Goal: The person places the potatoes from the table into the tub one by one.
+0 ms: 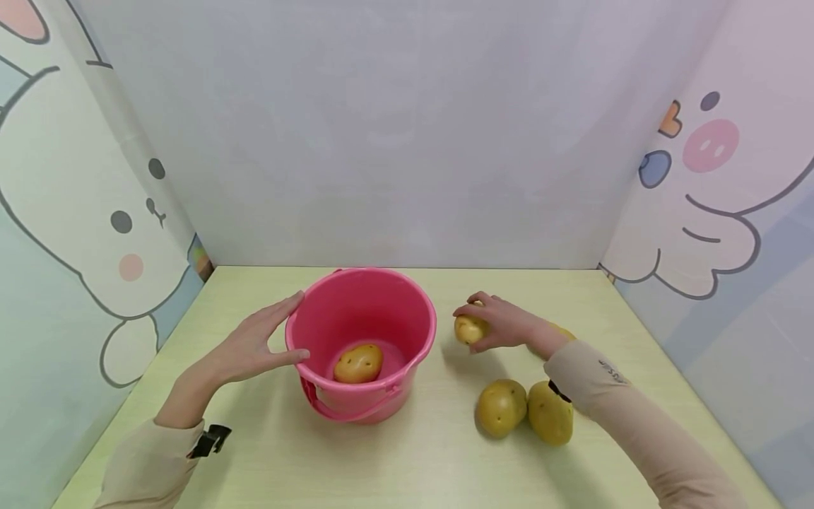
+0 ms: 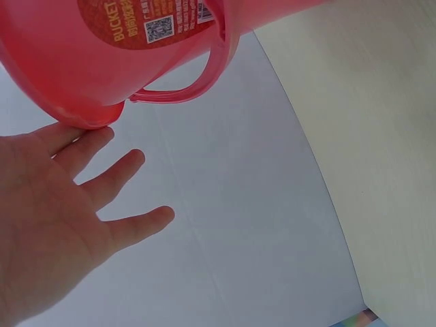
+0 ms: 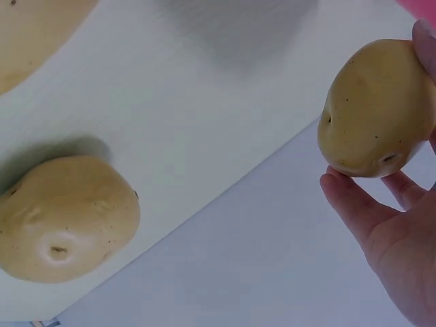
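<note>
A pink bucket [image 1: 357,403] stands upright on the table, with one potato [image 1: 359,364] lying at its bottom. My left hand [image 1: 257,343] is at the bucket's left side, fingers spread and fairly straight, fingertips and thumb at the rim. From the left wrist view, the fingers of this hand [image 2: 61,197] extend beside the bucket [image 2: 75,75]. To the right of the bucket, my right hand [image 1: 505,324] grips another potato [image 1: 469,329] between thumb and fingers. The right wrist view shows that held potato [image 3: 378,109] raised above the table.
Two potatoes, one [image 1: 501,408] beside the other [image 1: 550,413], lie on the table [image 1: 432,459] front right of the bucket. Another potato [image 1: 564,331] is partly hidden behind the right forearm. A pale wall [image 1: 407,141] and cartoon-printed side panels [image 1: 718,212] enclose the table.
</note>
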The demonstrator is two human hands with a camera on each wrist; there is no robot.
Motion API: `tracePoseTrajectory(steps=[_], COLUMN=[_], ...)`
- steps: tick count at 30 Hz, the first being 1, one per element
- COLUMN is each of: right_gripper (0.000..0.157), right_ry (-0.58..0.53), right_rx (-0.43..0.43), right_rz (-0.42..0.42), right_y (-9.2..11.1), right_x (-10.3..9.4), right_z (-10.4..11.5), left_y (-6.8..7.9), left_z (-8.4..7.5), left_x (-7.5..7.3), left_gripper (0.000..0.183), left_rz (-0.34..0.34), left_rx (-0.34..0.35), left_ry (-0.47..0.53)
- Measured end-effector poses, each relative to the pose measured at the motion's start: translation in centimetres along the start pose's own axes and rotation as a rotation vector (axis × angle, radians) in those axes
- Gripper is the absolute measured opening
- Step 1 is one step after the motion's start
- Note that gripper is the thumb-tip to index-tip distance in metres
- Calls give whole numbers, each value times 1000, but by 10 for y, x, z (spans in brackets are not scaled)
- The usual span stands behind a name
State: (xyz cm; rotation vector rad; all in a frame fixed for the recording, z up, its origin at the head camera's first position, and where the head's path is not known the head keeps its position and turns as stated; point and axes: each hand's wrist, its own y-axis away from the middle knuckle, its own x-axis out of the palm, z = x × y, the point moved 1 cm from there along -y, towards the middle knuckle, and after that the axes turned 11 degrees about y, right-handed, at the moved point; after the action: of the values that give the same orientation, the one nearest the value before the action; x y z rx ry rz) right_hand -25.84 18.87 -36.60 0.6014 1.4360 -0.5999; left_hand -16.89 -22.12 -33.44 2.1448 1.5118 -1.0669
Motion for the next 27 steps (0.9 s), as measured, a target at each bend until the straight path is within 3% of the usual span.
tracePoseTrajectory(steps=[16,27], right_gripper=[63,68], right_ry=[-16,26], right_rx=[74,43], right_rz=[-33,-58], right_y=[19,20], right_x=[-53,-89], right_z=[-8,-5], left_y=[0,-1], left_z=[0,0], left_x=[-1,0], left_gripper=[93,93], left_rz=[3,10], left_rx=[-18,-15], left_ry=[-5,-2])
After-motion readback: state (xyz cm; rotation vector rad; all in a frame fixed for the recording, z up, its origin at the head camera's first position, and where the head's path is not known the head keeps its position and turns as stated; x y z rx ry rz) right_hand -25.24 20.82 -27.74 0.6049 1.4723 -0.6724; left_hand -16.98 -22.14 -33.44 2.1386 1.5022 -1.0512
